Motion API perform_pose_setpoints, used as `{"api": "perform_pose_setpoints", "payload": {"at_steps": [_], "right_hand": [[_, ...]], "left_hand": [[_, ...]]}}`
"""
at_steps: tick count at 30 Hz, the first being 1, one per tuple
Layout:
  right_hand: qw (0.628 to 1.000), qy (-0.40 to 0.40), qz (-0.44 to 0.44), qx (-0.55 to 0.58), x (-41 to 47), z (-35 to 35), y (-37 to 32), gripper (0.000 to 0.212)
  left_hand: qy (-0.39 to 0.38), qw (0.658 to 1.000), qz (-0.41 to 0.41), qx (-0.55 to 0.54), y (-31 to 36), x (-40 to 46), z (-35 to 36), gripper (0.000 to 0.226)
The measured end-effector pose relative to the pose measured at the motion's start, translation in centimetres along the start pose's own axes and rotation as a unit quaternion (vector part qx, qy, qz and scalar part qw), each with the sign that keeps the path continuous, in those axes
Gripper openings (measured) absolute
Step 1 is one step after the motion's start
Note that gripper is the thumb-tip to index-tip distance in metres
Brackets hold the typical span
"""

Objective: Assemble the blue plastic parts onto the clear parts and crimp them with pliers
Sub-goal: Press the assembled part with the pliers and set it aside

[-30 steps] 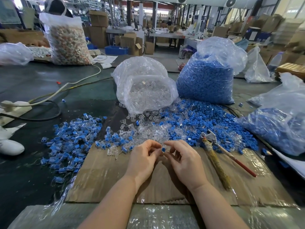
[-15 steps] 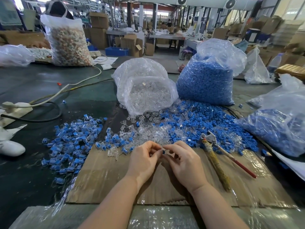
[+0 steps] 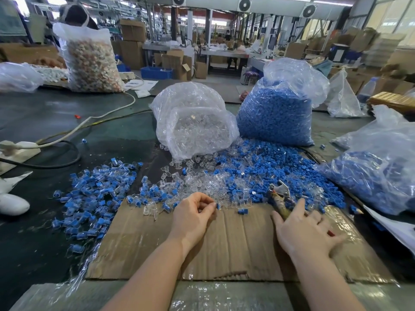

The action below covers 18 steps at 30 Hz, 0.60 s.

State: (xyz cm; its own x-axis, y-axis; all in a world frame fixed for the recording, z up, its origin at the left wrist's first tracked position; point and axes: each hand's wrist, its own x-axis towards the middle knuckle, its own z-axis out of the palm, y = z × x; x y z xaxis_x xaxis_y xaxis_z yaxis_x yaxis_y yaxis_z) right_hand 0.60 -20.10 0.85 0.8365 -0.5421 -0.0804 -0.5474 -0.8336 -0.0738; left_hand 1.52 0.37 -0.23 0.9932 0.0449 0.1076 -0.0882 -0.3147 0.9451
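Observation:
My left hand (image 3: 193, 214) pinches a small clear part with a blue part (image 3: 217, 206) fitted in it, held over the cardboard sheet (image 3: 235, 243). My right hand (image 3: 305, 230) lies spread over the handles of the pliers (image 3: 279, 194), fingers apart and touching them; I see no closed grip. Loose clear parts (image 3: 202, 182) and loose blue parts (image 3: 258, 167) are heaped just beyond the cardboard. A pile of assembled blue-and-clear pieces (image 3: 96, 194) lies to the left. One blue part (image 3: 243, 211) sits alone on the cardboard.
A bag of clear parts (image 3: 195, 124) and a bag of blue parts (image 3: 276, 113) stand behind the heaps. Another bag with blue pieces (image 3: 377, 167) lies at the right. A white cable and power strip (image 3: 18, 149) lie at the left. A tall bag (image 3: 89, 61) stands far left.
My hands have parted. The right hand left the small piece and moved right and down onto the pliers' handles. The left hand keeps hold of the piece.

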Motion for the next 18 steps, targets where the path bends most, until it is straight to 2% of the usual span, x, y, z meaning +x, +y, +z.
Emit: {"api": "perform_pose_setpoints", "payload": {"at_steps": [3,7,11,13,14,16,18], "right_hand": [[0.999,0.032,-0.01,-0.031,-0.2,-0.1,0.0,0.07],[0.991,0.098,-0.075,-0.05,-1.2,-0.7,-0.5,0.043],[0.975,0.131,-0.178,-0.001,-2.1,-2.1,-1.1,0.041],[0.958,0.089,-0.253,0.1,-2.7,-3.1,-2.0,0.035],[0.949,0.034,-0.279,0.145,-3.0,-3.6,-2.5,0.032],[0.925,-0.089,-0.298,0.217,-3.7,-4.4,-3.5,0.033],[0.898,-0.179,-0.292,0.277,-4.3,-4.7,-4.0,0.034]], "left_hand": [[-0.006,0.999,-0.017,-0.033,0.3,0.2,-0.1,0.009],[-0.003,0.993,-0.061,-0.103,0.6,0.4,-0.4,0.005],[0.02,0.976,-0.103,-0.19,1.2,0.8,-0.6,0.003],[0.027,0.97,-0.121,-0.209,1.4,1.1,-0.5,0.004],[0.03,0.967,-0.128,-0.219,1.5,1.3,-0.5,0.004],[0.038,0.962,-0.137,-0.235,1.8,1.5,-0.4,0.005],[0.049,0.96,-0.136,-0.239,2.2,1.7,-0.5,0.004]]}}
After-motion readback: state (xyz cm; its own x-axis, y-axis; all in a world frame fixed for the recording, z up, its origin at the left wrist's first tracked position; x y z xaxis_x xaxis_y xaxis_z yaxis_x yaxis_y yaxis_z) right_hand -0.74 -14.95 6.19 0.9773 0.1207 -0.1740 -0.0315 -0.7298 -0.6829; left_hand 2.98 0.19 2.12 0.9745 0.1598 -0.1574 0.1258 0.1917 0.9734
